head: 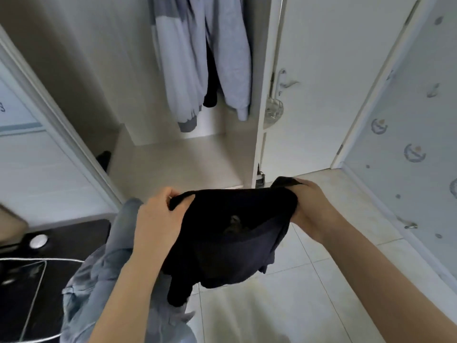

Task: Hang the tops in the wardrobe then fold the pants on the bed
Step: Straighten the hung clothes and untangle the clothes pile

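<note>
- Left hand [158,216] grips the left upper edge of a black top [230,233]; fingers curl over the hem.
- Right hand [309,206] pinches the right upper edge, a corner of cloth poking up above the knuckles.
- Hands well apart; top stretched between them, lower part sagging, in front of the open wardrobe [188,157].
- Denim garment [103,273] hangs over the left forearm, just beside and below the top.
- Inside the wardrobe: grey hoodies [205,58] hang at upper centre, with a dark item [210,90] between them. Bare shelf floor below their cuffs; side wall to the left well apart from them.
- White door [321,82] with handle stands right of the wardrobe edge.
- Tiled floor [309,293] lies open below the right forearm.
- Dark surface [61,243] with a wire hanger [34,276] at lower left.
</note>
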Available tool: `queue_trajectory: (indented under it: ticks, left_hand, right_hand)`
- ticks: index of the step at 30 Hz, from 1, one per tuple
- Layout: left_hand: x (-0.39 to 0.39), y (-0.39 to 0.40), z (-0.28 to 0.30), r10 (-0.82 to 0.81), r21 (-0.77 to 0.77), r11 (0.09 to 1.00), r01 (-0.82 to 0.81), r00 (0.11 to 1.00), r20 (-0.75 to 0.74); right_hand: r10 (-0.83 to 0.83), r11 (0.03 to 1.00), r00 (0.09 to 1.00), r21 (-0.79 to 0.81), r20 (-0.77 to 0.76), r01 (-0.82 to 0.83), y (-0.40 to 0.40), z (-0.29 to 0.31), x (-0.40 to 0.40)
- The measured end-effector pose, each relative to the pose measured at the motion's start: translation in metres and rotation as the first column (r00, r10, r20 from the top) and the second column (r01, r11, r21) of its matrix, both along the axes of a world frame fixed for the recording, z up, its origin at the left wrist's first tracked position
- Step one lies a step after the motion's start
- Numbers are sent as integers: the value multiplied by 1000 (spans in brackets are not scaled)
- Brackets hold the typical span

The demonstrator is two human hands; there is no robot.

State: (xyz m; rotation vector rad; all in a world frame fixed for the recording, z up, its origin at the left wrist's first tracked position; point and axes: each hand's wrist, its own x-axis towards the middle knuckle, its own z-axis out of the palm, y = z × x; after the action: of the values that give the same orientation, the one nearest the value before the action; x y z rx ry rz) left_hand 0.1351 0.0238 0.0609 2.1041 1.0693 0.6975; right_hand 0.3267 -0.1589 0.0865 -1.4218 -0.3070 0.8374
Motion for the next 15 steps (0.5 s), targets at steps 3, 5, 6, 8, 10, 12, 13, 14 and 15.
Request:
queue_trajectory:
  ticks: [3, 5, 6, 8, 10, 12, 13, 14, 15]
  left_hand:
    - [-17, 31, -7, 94, 11, 996, -94, 996, -2]
    - [-27, 53, -9, 153, 56, 987, -151, 988, -18]
    - [-31, 63, -8, 171, 25, 985, -171, 985, 0]
    - [-37, 80, -4, 237, -185, 960, -211, 963, 131]
    - [-38, 97, 5, 376, -548, 825, -138, 859, 349]
    - [-35, 107, 19, 527, -817, 567, 104, 716, 457]
    - [-32, 114, 26, 566, -857, 476, 197, 677, 470]
    - [-30, 120, 31, 571, -875, 414, 251, 677, 464]
    - [-26, 125, 37, 551, -878, 383, 286, 692, 466]
  right_hand:
    - [65, 997, 989, -43, 135, -60, 34, 15, -9]
    - [148, 988, 951, -81, 272, -131, 56, 23, -11]
    - [190, 981, 920, -109, 344, -162, 67, 26, -12]
    - [249, 967, 849, -171, 465, -190, 91, 33, -11]
    - [248, 967, 792, -192, 559, -167, 115, 41, -6]
    - [213, 976, 751, -177, 625, -129, 133, 46, 4]
    - [199, 979, 727, -165, 657, -119, 145, 50, 12]
    - [186, 982, 707, -155, 683, -108, 153, 52, 20]
    - [172, 985, 693, -144, 700, -99, 161, 54, 29]
